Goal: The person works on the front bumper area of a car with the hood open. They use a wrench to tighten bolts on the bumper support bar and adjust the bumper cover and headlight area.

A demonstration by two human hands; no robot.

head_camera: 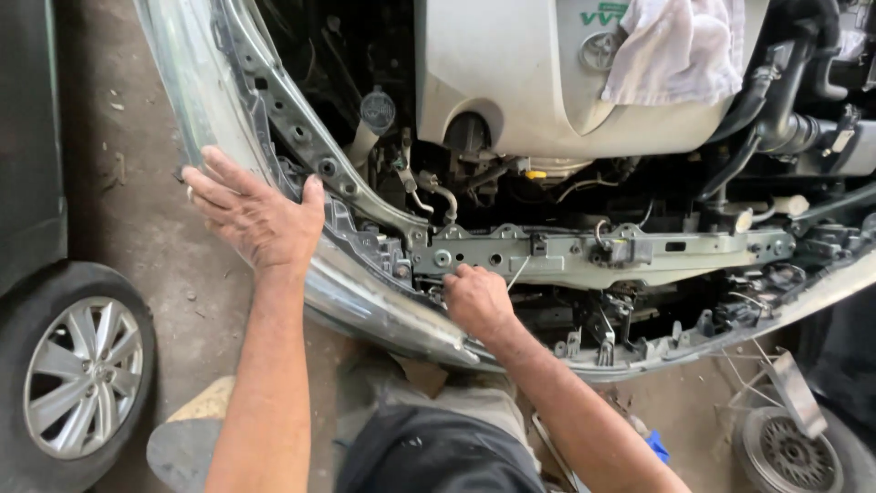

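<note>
The front bumper cover point(365, 301), a long curved grey shell, was seen hung across the open nose of the car, just under the metal crossmember point(584, 251) and still seated along the body edge.

Right hand point(476, 301): curled into the gap between cover and crossmember, knuckles up, fingertips hidden behind the upper lip. Whether a clip or fastener was pinched there could not be told; nothing was seen gripped.

Left hand point(255, 215): laid flat and spread on the corner of the cover, outward of the right hand, palm pressed down, thumb hooked over the inner edge. No closed grip, only a steadying press.

Handling, as judged: the shell was taken to be light for its span, thin and springy, likely to flex and sag once freed at one end. The painted face looked smooth and probably slippery; the inner lip and bracket edges were judged the surer hold, though possibly sharp. Plastic tabs along the top were thought brittle.

Beyond the right hand, deeper in the bay: a pale engine cover point(511, 82) with a white rag point(680, 46) draped on it. Outward of the left hand: stained concrete floor point(137, 183) and an alloy wheel point(82, 374).
</note>
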